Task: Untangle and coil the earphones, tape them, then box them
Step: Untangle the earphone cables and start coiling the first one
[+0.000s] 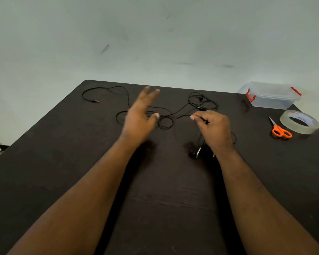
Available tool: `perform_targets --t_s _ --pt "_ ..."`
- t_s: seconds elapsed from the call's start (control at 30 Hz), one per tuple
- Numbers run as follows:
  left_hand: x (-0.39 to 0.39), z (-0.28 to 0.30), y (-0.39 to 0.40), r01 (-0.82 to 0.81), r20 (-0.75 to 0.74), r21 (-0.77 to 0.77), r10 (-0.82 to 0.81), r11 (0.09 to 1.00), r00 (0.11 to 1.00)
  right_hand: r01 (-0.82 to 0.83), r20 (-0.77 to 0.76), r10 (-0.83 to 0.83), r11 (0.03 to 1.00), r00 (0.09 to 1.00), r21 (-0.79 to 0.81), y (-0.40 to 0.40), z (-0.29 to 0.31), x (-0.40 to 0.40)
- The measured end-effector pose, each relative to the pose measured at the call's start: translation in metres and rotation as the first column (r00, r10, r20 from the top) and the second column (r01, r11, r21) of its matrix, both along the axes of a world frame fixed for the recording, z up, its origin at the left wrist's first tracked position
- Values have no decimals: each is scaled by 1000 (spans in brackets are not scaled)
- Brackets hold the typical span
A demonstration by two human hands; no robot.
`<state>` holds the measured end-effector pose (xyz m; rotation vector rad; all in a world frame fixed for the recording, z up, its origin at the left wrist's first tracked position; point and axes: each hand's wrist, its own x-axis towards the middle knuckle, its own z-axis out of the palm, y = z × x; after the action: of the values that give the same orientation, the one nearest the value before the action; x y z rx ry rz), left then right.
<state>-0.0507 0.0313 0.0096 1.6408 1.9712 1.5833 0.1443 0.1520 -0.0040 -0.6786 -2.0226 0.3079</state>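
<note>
Two hands are over the table: the left hand (pixel 139 117) and the right hand (pixel 213 128). One dark table (pixel 63 162) holds everything. On it lies one set of black earphones (pixel 166 115), its cord spread in loops, with one plug (pixel 95 101) at the far left end. There is one clear plastic box (pixel 271 95) with two red clips, one roll of clear tape (pixel 299 122), and one pair of orange-handled scissors (pixel 280 129).

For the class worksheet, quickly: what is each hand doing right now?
Left hand: open, fingers spread, holding nothing.
Right hand: fingers curled, pinching the earphone cable.
</note>
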Motion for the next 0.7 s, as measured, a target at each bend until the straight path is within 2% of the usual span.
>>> perform_targets --t_s 0.07,0.13,0.27,0.33,0.53,0.63,0.7 --pt "28 0 4 99 129 32 -102 995 986 -50 45 48 997 998 54 -7 1 -11" --pt "36 -3 7 136 229 -10 -130 991 965 -93 70 87 992 994 87 -12 2 -18" --pt "30 -8 7 202 352 -42 -175 978 919 -109 81 102 990 992 85 -16 2 -21" --pt "28 -6 6 200 344 -43 -173 979 923 -118 92 111 991 989 70 -16 3 -21" --pt "14 -1 9 2 276 -4 -1 1000 961 -133 36 133 991 990 -6 -11 8 -12" --pt "-12 0 5 -229 381 77 184 970 906 -66 -58 60 991 997 -117 0 8 1" --pt "-31 -1 2 -303 426 91 238 949 873 -64 -103 45 979 994 -194 4 9 9"
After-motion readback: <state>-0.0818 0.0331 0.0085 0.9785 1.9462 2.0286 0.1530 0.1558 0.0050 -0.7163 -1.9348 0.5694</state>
